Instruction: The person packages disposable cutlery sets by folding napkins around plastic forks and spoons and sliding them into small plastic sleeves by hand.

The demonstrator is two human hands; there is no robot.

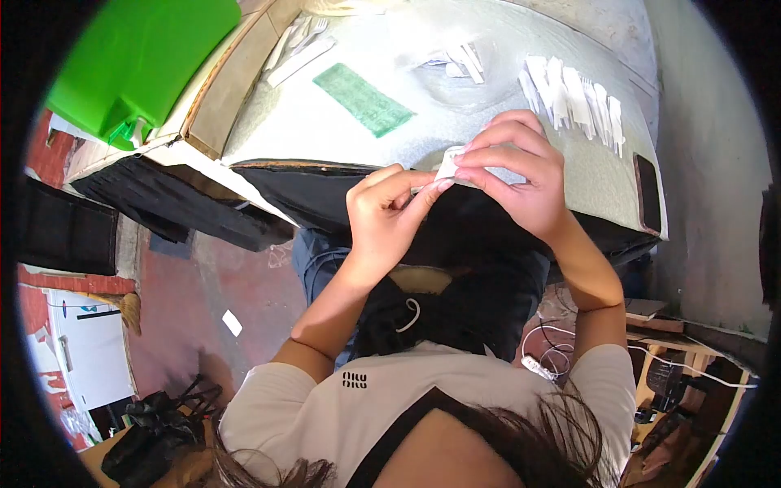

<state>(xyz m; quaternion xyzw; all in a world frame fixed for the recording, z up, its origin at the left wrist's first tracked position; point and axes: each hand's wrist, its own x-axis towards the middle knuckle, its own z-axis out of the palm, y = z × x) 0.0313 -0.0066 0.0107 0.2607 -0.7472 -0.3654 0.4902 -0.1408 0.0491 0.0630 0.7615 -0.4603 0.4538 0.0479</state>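
My left hand (380,213) and my right hand (521,171) meet above the table's front edge, fingers pinched on a small white folded paper piece (447,165). Whether anything lies inside the fold is hidden by the fingers. Beyond my right hand, several white plastic forks and spoons partly wrapped in white paper (572,96) lie in a row. Farther back, a clear plastic bag or dish (427,81) has loose white plastic pieces (465,63) on it. A green cloth (364,99) lies flat left of centre.
More white plastic cutlery (305,41) rests at the table's back left. A dark phone (648,191) lies by the right edge. A large green plastic container (142,61) stands on the tiled counter at left. A white power strip (538,368) and cables are low on the right.
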